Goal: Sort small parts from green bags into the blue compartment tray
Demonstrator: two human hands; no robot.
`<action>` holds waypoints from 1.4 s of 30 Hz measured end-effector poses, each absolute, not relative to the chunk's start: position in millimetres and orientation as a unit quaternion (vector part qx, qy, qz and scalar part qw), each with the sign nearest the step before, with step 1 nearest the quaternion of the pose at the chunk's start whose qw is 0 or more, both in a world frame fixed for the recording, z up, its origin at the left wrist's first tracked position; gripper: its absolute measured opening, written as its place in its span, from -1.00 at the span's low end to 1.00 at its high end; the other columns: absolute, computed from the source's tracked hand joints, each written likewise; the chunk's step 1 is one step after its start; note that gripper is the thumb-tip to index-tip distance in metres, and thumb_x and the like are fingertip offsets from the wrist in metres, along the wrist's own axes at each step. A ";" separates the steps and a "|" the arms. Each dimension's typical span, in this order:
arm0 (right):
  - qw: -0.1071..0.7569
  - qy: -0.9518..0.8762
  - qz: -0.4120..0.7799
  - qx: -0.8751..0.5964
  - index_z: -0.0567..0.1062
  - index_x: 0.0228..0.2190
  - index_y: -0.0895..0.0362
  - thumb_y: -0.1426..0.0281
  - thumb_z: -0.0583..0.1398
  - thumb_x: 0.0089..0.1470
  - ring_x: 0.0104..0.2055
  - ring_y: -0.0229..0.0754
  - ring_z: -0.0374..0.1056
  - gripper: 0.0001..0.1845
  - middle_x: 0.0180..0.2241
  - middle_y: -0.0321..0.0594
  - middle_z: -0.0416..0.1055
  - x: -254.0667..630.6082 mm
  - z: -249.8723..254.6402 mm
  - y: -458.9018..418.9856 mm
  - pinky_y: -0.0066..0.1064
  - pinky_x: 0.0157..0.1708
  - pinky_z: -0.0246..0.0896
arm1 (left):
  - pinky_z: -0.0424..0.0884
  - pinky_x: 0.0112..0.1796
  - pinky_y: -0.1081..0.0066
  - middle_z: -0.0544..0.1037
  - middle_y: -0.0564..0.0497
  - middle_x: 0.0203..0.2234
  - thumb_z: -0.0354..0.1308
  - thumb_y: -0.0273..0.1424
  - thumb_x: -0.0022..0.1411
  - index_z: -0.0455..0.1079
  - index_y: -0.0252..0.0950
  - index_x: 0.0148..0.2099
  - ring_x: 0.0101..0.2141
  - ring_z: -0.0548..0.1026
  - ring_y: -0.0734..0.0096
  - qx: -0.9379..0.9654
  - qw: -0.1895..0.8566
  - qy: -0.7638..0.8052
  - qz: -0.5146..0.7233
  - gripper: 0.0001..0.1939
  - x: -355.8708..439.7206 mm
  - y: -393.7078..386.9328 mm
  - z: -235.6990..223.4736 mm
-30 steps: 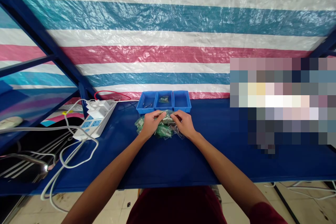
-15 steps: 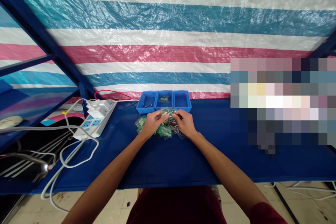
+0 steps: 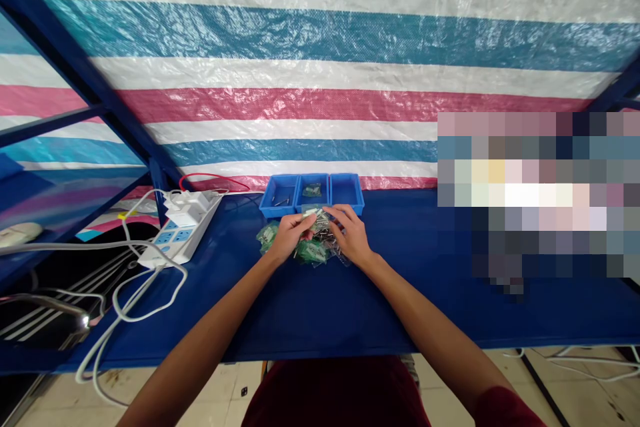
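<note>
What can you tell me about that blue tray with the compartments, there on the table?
It is a low blue tray, plastic by the look of it, divided into three side-by-side compartments. It sits level at the far side of a blue-covered table. The left compartment holds a few thin metal pieces, the middle one a small clear bag with something green inside. The person's left hand and right hand are just in front of it at a heap of plastic bags; whether they touch it cannot be told.
</note>
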State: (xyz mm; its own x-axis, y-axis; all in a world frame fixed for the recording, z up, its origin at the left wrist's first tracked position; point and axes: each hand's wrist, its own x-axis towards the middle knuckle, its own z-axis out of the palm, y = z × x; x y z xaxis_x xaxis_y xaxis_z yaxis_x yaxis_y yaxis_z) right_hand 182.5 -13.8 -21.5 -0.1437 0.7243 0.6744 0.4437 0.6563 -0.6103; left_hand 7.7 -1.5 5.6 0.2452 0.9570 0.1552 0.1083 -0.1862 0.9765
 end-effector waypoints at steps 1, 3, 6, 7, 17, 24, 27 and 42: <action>0.530 -0.742 0.125 -0.391 0.46 -0.10 0.07 0.37 0.02 0.22 -0.32 -0.24 0.36 -0.71 -0.15 -0.11 0.37 182.3 -20.6 -13.9 -0.40 -0.31 0.32 | 0.15 -0.59 0.48 0.35 0.05 -0.74 0.12 -0.04 0.15 0.34 -0.35 -0.61 -0.67 0.27 0.54 0.632 0.477 0.424 0.440 -0.50 7.7 -1.7 5.4; 0.544 -0.734 0.115 -0.391 0.50 -0.24 0.10 0.35 0.03 0.23 -0.28 -0.21 0.36 -0.76 -0.25 -0.13 0.39 181.6 -17.6 -14.6 -0.39 -0.27 0.30 | 0.16 -0.58 0.48 0.35 0.03 -0.72 0.02 0.00 0.21 0.36 -0.36 -0.59 -0.65 0.28 0.52 0.643 0.464 0.423 0.438 -0.44 7.3 -1.8 4.6; 0.559 -0.713 0.134 -0.402 0.47 -0.37 0.12 0.32 0.04 0.23 -0.33 -0.21 0.34 -0.75 -0.36 -0.17 0.39 180.5 -12.7 -16.0 -0.40 -0.31 0.27 | 0.24 -0.52 0.50 0.41 0.02 -0.58 0.01 -0.01 0.23 0.39 -0.34 -0.42 -0.55 0.34 0.50 0.652 0.407 0.416 0.485 -0.52 6.5 0.0 2.2; 0.561 -0.705 0.151 -0.407 0.46 -0.39 0.12 0.31 0.04 0.23 -0.37 -0.23 0.32 -0.74 -0.39 -0.19 0.38 180.2 -11.7 -16.4 -0.41 -0.35 0.25 | 0.27 -0.49 0.50 0.45 0.01 -0.49 0.07 -0.04 0.20 0.39 -0.33 -0.30 -0.49 0.38 0.48 0.652 0.386 0.412 0.506 -0.59 6.4 1.0 1.2; 0.534 -0.698 0.219 -0.424 0.48 -0.31 0.12 0.18 0.05 0.21 -0.49 -0.25 0.28 -0.68 -0.46 -0.24 0.39 178.5 -12.3 -19.5 -0.42 -0.41 0.22 | 0.33 -0.41 0.44 0.48 0.05 -0.57 0.20 -0.14 0.11 0.43 -0.32 -0.46 -0.50 0.39 0.43 0.694 0.251 0.454 0.499 -0.68 3.2 6.2 -5.0; 0.527 -0.702 0.220 -0.426 0.46 -0.36 0.14 0.17 0.06 0.20 -0.50 -0.25 0.30 -0.67 -0.48 -0.24 0.41 178.3 -12.1 -20.3 -0.43 -0.43 0.21 | 0.33 -0.45 0.47 0.48 0.06 -0.62 0.24 -0.19 0.07 0.45 -0.32 -0.50 -0.56 0.39 0.46 0.698 0.246 0.445 0.504 -0.71 5.6 -0.7 2.1; 0.525 -0.694 0.209 -0.445 0.43 -0.47 0.12 0.18 0.06 0.20 -0.54 -0.25 0.28 -0.66 -0.59 -0.29 0.36 177.4 -11.0 -20.1 -0.43 -0.44 0.19 | 0.32 -0.47 0.48 0.40 0.11 -0.68 0.20 -0.19 0.13 0.46 -0.32 -0.43 -0.61 0.35 0.50 0.702 0.264 0.446 0.489 -0.73 6.6 -2.7 1.7; 0.513 -0.709 0.233 -0.425 0.29 0.08 0.07 0.29 -0.02 0.25 -0.46 -0.26 0.36 -0.60 -0.29 -0.21 0.45 179.5 -15.4 -19.7 -0.41 -0.36 0.32 | 0.17 -0.66 0.58 0.30 0.15 -0.66 0.16 -0.14 0.18 0.45 -0.30 -0.16 -0.69 0.20 0.62 0.597 0.323 0.453 0.578 -0.67 8.7 4.1 0.9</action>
